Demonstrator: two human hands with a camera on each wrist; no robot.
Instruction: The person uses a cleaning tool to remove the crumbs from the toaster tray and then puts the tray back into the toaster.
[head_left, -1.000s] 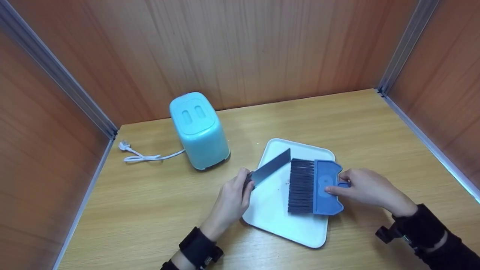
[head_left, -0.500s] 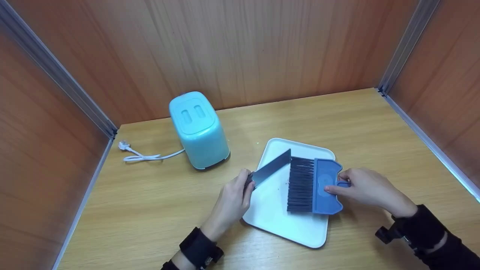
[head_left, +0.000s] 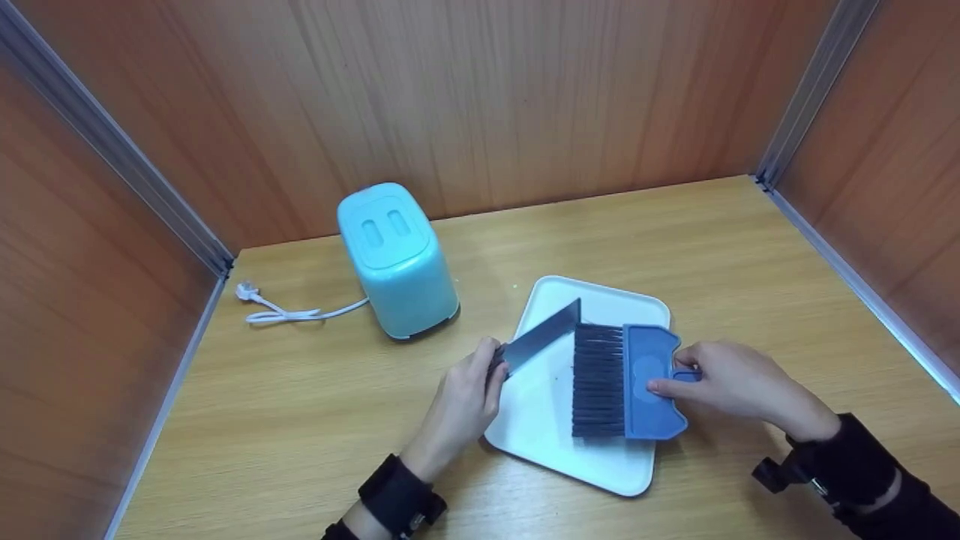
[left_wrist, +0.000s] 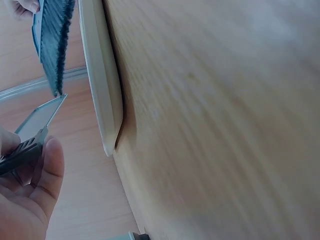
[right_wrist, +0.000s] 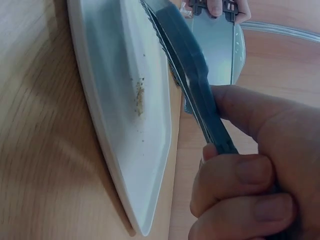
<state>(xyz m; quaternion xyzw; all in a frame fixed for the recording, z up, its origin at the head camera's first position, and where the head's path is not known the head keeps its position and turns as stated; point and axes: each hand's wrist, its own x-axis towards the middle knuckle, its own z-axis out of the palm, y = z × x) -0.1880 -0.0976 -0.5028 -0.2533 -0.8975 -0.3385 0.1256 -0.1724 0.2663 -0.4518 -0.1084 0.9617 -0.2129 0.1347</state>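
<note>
My left hand (head_left: 457,397) pinches the dark end of a thin grey metal crumb tray (head_left: 541,336), which is held on edge over a white tray (head_left: 525,420). In my right hand (head_left: 735,379) is a blue hand brush (head_left: 651,420), gripped by its handle with the thumb lying on its back. The brush's dark bristles (head_left: 598,382) point left, and their upper corner overlaps the crumb tray's far end in the head view. In the right wrist view, a small heap of brown crumbs (right_wrist: 140,97) lies in the white tray, below the brush.
A light blue toaster (head_left: 409,277) stands upright to the left of the white tray. Its white cord (head_left: 289,316) lies bundled beside it, ending in a plug (head_left: 247,291). A few tiny specks lie near the toaster. Wooden panels (head_left: 495,105) enclose the table's back and sides.
The brush rose slightly away from me, then came back toward me and a little left along the crumb tray. My left hand and the crumb tray have stayed almost still.
</note>
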